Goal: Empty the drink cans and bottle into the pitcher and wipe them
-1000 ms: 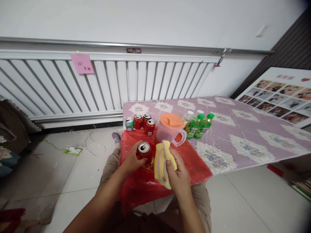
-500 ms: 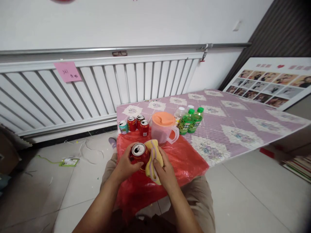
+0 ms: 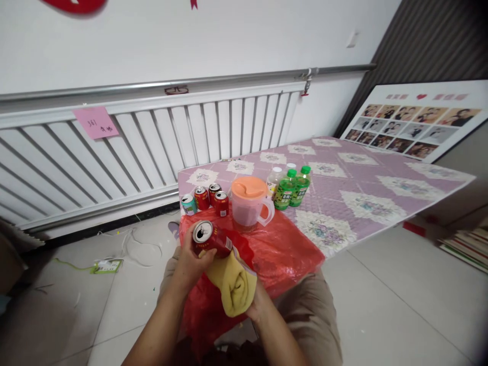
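Within the curled grasp of the left hand (image 3: 195, 260), a red can (image 3: 216, 240) is leaning; just below, a yellow cloth (image 3: 237, 291) is covering the right hand (image 3: 258, 304), so its grip cannot be told. Judged well, the left should be bracing firmly without denting.

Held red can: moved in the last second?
Yes: judged against the orange-lidded pitcher, the red can has tipped over, its base swung rightward.
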The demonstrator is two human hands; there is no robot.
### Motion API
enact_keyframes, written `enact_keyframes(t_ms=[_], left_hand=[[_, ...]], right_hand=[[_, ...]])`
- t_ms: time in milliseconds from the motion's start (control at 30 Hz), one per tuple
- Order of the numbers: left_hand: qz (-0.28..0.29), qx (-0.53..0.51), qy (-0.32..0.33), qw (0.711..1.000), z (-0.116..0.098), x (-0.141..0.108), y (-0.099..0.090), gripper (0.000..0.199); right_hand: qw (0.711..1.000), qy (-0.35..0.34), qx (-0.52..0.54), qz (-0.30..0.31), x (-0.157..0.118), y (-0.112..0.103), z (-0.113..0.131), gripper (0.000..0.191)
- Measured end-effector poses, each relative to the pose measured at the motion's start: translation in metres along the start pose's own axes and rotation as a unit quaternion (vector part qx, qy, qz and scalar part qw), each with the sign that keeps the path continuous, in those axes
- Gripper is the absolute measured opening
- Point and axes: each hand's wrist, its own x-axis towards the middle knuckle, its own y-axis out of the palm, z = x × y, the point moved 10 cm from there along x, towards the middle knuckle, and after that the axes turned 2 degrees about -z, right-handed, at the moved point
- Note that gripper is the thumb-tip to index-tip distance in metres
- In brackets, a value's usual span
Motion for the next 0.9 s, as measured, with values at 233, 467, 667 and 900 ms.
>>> enact_keyframes(t_ms=[233,467,667,900], left_hand=[[0.009,0.077,0.036,0.996,0.004,-0.001,-0.007,0.072],[0.033,0.123,0.053,0.99,0.0,-0.004,0.003,0.079],[0.025,0.075,0.023,0.997,0.01,-0.009,0.004,0.083],[0.131,-0.005,-0.015,0.991,0.009,-0.024,0.024,0.098]], right_hand=[[0.988,-0.142,-0.058,-0.032,0.001,-0.017,0.037,0.049],[0.97,-0.164,-0.166,-0.07,-0.006,-0.027,0.044,0.064],[0.975,-0.14,-0.156,-0.073,-0.005,-0.028,0.036,0.057],[0.965,-0.157,-0.192,-0.08,-0.003,-0.031,0.039,0.059]])
